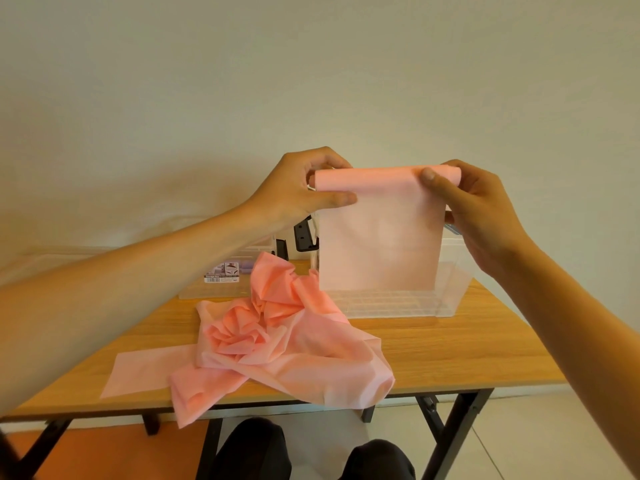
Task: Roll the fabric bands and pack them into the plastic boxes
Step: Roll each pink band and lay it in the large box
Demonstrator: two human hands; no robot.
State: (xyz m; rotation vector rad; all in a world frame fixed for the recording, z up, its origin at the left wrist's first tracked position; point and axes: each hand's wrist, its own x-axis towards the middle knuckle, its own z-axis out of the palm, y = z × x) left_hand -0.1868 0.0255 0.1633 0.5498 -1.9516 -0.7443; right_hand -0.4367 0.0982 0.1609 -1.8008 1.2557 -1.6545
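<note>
The pink fabric band (pixel 377 244) you're working on is up in the air at the centre of the frame. Its top end is wound into a small roll (pixel 374 178), and the rest hangs down as a flat, see-through sheet.

Your left hand (pixel 304 188) pinches the left end of the roll, thumb underneath and fingers curled over the top. Your right hand (pixel 481 216) pinches the right end, thumb pressed on the front and fingers wrapped behind.

The hanging sheet is in front of a clear plastic box (pixel 450 296) at the back right of the wooden table (pixel 467 355), so you see the box partly through the fabric. I can't tell if the sheet's bottom edge touches the box or just hangs in front of it.

Lower centre, there's a messy heap of pink fabric (pixel 277 337) on the tabletop. One flat strip runs out to the left and a corner droops over the near edge.

Behind the heap, a second clear box (pixel 214 293) sits left of the first one with a printed label (pixel 221 274) on it. A black latch (pixel 304 237) shows just under your left hand. Your knees (pixel 249 448) poke in at the bottom of the frame.
</note>
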